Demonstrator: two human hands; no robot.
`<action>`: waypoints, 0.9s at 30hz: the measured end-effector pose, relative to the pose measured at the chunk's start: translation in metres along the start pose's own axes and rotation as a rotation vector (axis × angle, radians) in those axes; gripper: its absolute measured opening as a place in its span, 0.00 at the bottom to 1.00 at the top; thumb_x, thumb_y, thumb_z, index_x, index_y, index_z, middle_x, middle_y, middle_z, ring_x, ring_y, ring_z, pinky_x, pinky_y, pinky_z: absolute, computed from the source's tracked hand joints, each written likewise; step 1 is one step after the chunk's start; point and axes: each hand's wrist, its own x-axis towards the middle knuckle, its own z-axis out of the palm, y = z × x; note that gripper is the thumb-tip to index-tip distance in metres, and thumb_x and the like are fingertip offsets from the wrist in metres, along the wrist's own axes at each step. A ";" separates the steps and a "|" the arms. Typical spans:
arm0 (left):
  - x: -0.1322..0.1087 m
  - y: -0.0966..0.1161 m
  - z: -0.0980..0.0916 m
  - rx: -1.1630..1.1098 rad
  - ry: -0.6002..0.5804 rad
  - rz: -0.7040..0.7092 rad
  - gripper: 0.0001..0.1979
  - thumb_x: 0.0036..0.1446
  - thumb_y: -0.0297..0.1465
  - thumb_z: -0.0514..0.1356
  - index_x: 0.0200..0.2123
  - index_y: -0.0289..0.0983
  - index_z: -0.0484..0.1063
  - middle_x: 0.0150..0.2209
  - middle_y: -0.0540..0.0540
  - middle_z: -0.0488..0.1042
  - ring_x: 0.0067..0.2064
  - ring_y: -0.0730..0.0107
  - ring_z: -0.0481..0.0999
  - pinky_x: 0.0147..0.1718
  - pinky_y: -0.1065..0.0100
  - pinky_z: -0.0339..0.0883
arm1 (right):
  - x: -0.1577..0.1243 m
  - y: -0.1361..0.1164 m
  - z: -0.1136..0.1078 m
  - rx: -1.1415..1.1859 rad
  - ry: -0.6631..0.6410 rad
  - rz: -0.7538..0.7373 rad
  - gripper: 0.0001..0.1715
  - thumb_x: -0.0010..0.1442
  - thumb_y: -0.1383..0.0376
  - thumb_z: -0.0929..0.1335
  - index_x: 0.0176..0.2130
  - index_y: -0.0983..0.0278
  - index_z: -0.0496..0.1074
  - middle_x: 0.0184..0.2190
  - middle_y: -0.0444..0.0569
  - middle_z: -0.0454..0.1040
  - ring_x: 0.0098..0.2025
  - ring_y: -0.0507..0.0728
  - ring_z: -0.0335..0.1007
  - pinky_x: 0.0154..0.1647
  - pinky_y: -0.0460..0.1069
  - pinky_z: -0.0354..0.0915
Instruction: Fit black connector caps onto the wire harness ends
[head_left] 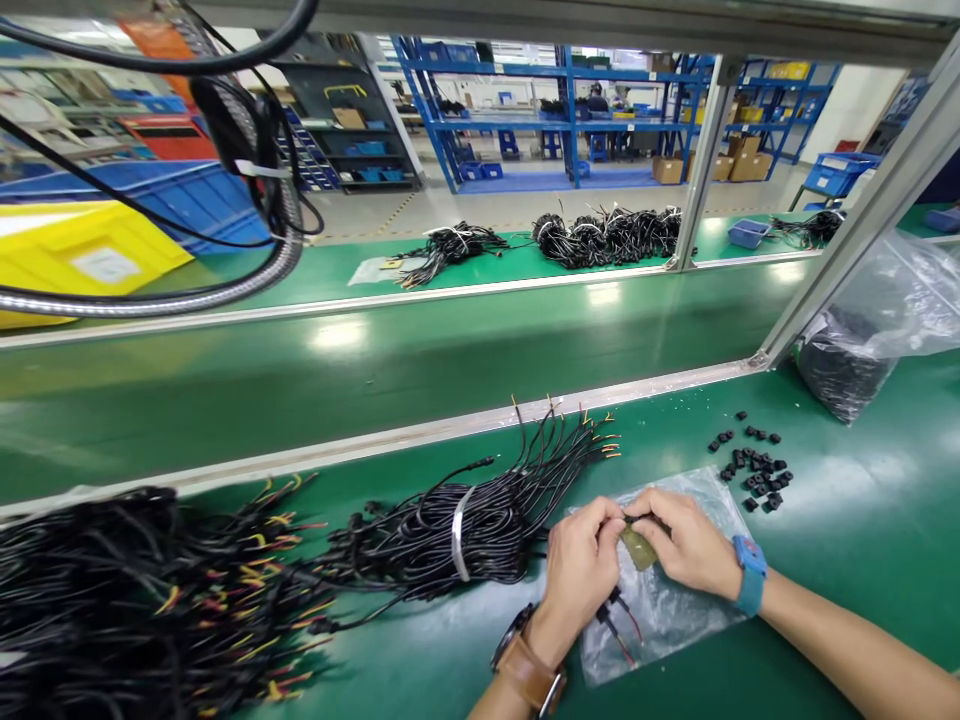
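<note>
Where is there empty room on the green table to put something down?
The biggest bare patch of the green table lies right of the right hand and the small black parts. Another sits in front of the tied cable bundle, left of the left hand. The far left is crowded with a cable heap.

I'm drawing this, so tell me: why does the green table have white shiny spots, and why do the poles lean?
Head view: the white spots are glare, light mirrored off the shiny belt; a softer sheen lies on the bench; the post leans, probably because a wide lens bends the picture's edges; the left hand and right hand, pinching a piece, look sharp.
</note>
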 end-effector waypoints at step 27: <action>0.004 -0.007 -0.006 0.067 -0.039 0.024 0.08 0.62 0.28 0.54 0.30 0.40 0.69 0.26 0.51 0.75 0.29 0.68 0.74 0.30 0.68 0.57 | 0.005 0.001 -0.003 0.031 0.036 -0.130 0.05 0.65 0.71 0.66 0.38 0.60 0.70 0.33 0.48 0.72 0.37 0.58 0.67 0.38 0.52 0.63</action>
